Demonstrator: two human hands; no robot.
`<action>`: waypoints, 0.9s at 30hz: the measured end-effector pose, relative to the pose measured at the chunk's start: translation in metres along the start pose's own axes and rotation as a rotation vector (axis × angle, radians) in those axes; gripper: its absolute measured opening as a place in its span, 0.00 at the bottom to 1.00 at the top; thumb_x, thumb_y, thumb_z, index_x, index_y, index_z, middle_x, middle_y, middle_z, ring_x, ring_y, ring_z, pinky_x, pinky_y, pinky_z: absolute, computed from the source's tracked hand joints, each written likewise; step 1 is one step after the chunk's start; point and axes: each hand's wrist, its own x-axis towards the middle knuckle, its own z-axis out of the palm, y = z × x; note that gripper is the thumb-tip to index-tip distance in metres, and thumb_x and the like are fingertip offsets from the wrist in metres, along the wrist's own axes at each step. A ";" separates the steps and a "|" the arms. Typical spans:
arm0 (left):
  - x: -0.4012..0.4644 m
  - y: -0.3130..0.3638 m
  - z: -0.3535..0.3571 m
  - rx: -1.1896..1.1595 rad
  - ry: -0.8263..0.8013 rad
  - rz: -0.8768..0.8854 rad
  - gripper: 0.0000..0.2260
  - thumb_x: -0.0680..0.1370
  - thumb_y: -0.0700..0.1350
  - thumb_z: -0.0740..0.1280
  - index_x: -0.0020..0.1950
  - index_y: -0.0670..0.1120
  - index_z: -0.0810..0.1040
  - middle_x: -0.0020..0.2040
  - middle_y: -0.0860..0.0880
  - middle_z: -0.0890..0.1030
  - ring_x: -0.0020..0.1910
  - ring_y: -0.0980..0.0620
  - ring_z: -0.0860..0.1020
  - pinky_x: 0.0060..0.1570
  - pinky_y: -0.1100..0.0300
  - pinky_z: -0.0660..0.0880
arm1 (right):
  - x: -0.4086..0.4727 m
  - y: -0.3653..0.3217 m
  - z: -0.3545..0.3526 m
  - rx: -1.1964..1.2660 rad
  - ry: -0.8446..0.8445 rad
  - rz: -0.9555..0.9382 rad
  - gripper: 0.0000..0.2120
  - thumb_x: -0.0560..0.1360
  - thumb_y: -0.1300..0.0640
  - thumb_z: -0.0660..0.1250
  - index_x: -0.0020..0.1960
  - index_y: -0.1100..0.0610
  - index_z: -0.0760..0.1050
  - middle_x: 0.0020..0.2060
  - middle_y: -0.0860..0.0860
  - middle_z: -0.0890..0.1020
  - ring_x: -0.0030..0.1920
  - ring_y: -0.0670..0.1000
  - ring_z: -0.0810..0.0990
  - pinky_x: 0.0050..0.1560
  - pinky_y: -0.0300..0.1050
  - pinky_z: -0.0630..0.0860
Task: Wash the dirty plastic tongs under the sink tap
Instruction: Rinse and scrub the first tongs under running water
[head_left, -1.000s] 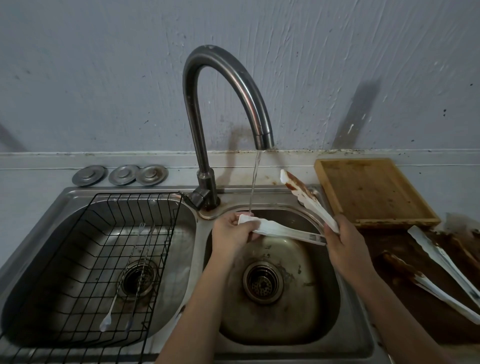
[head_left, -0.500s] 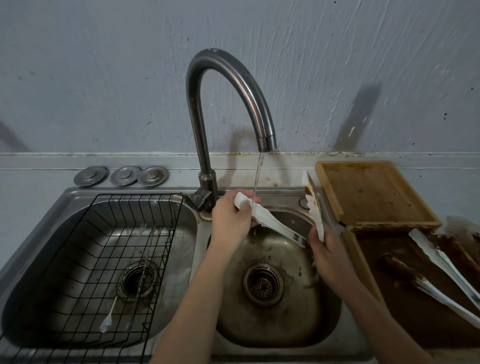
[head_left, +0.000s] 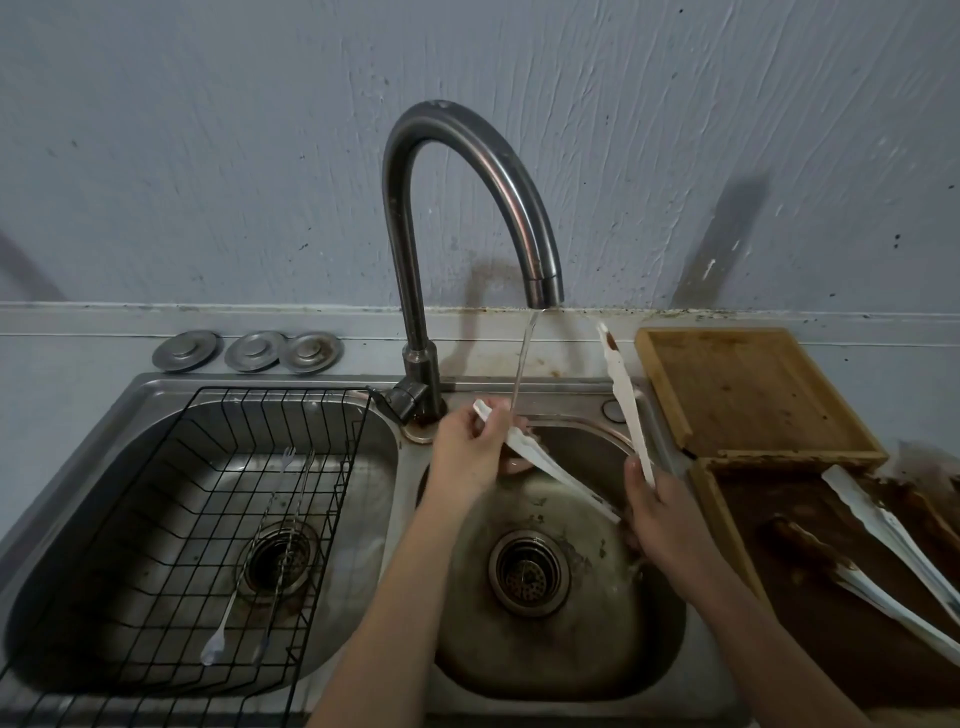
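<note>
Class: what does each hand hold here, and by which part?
Both hold the tongs: the left hand grips the tip of one arm, the right hand the hinge end.

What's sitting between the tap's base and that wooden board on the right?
In the head view, the running water stream falls there, and the sauce-stained upper arm of the white tongs rises beside the wooden board, right of the tap base.

White plastic tongs (head_left: 550, 470) spread open over sink basin (head_left: 550, 654), sauce-stained upper arm.
</note>
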 end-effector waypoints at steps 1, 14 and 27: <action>-0.002 -0.005 0.004 -0.086 -0.051 -0.027 0.05 0.79 0.41 0.63 0.46 0.42 0.76 0.44 0.43 0.82 0.44 0.48 0.83 0.36 0.61 0.81 | 0.001 0.000 -0.001 -0.042 -0.002 0.041 0.22 0.78 0.43 0.51 0.34 0.57 0.69 0.23 0.49 0.68 0.25 0.49 0.68 0.30 0.46 0.67; -0.003 -0.024 0.006 -0.392 0.098 -0.228 0.11 0.78 0.49 0.63 0.50 0.41 0.78 0.49 0.43 0.84 0.49 0.48 0.83 0.46 0.55 0.81 | -0.003 -0.010 -0.003 -0.261 -0.080 0.233 0.16 0.79 0.49 0.54 0.38 0.57 0.70 0.31 0.53 0.74 0.30 0.50 0.74 0.32 0.45 0.72; -0.014 0.004 0.029 -0.128 -0.121 0.012 0.12 0.72 0.29 0.68 0.48 0.44 0.81 0.37 0.50 0.84 0.39 0.54 0.84 0.37 0.63 0.81 | 0.021 0.021 -0.012 0.464 -0.739 0.724 0.11 0.78 0.52 0.57 0.40 0.56 0.70 0.22 0.47 0.65 0.16 0.41 0.59 0.15 0.30 0.53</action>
